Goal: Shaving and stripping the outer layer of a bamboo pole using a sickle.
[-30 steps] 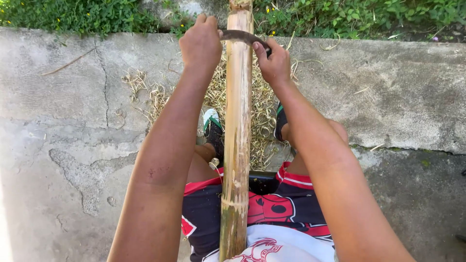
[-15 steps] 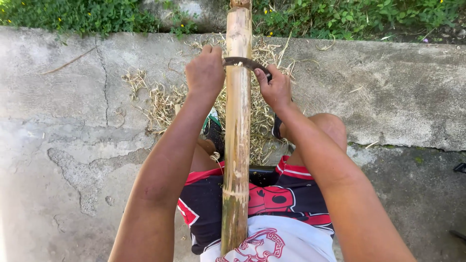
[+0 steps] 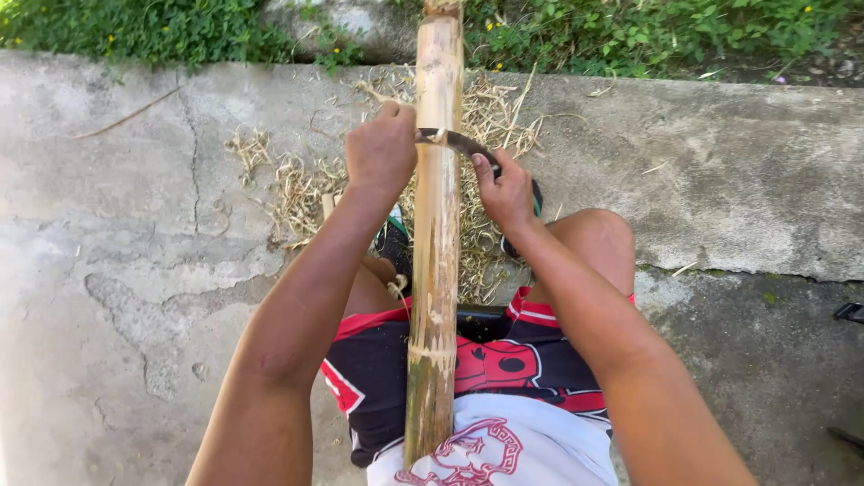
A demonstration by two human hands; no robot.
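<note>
A long pale bamboo pole (image 3: 436,270) runs from my lap up and away over the concrete. A dark curved blade (image 3: 453,140) lies across the pole near its upper part. My left hand (image 3: 382,153) grips the blade's left end beside the pole. My right hand (image 3: 506,191) is closed on the blade's handle end to the right of the pole. Both forearms reach forward on either side of the bamboo.
Dry bamboo shavings (image 3: 297,184) are strewn on the cracked concrete slab (image 3: 135,234) under the pole. Green plants (image 3: 648,31) border the far edge. My knees and dark red-trimmed shorts (image 3: 504,360) sit below. A dark object (image 3: 849,311) lies at the right edge.
Both hands have drawn the blade down the pole toward my body, from near the pole's top to lower on it.
</note>
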